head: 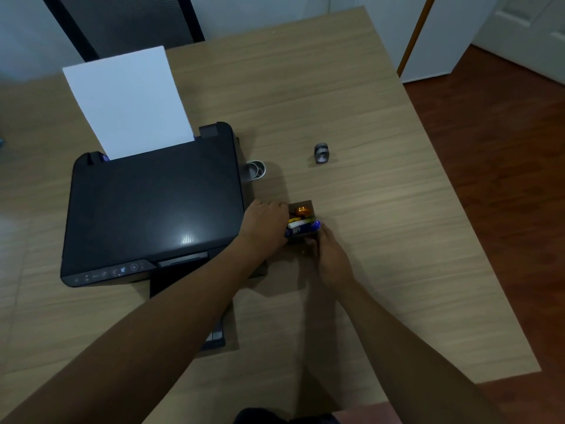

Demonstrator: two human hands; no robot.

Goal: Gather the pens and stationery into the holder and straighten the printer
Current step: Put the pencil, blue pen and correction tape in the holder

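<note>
Both hands are at the holder (301,221), a small dark box that stands on the bench (367,270) just to the right of the printer (153,209). The left hand (266,223) lies curled against the holder's left side. The right hand (328,255) touches its near right corner, with the fingers bent around it. I cannot tell how hard either hand is squeezing.

The holder already has things in it: an orange round thing (301,211) at the back, and a white pen (298,224) and a blue pen (308,228) lying across the top.

I think the step now is to settle the holder and its pens. To do it well, keep one hand on each side so the box does not tip. Push the pens down gently so they sit inside and do not roll off.

Two small things are still out on the bench: a clear tape roll (255,170) right by the printer's side, and a grey clip (321,153) well apart, farther back. They look like the next things to pick up.

The printer sits a bit crooked, with white paper (128,99) sticking up at the back. It is not yet straight.
</note>
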